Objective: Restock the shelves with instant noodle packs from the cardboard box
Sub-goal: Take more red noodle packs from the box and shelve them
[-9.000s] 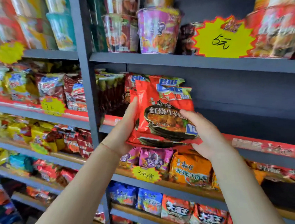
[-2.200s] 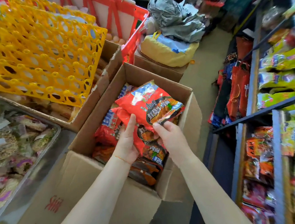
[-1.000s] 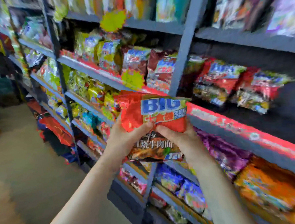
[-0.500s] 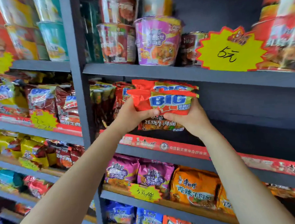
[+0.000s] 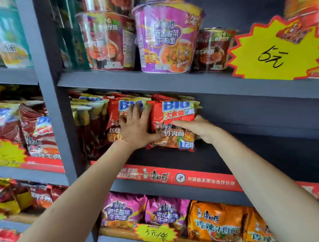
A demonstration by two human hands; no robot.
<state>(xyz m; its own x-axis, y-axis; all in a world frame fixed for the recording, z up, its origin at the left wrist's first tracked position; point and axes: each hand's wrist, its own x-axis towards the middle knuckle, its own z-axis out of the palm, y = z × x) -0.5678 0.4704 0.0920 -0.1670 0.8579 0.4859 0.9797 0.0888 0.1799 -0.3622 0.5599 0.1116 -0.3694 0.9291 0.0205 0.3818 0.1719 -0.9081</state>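
A shop, grocery or convenience type, instant noodle aisle. Grey shelving (image 5: 149,81) is running in tiers across the whole view, each tier carrying packaged stock facing outward. Cup noodles (image 5: 167,40) are sitting on the top tier, red packs (image 5: 173,124) standing on the one below, purple packs (image 5: 123,211) and orange packs (image 5: 217,221) lining the tier under that. Yellow starburst price tags (image 5: 276,51) with handwritten prices are hanging off the shelf edges; another (image 5: 157,234) is showing lower down. A red brand strip (image 5: 175,177) with printed Chinese text is running along one shelf lip.
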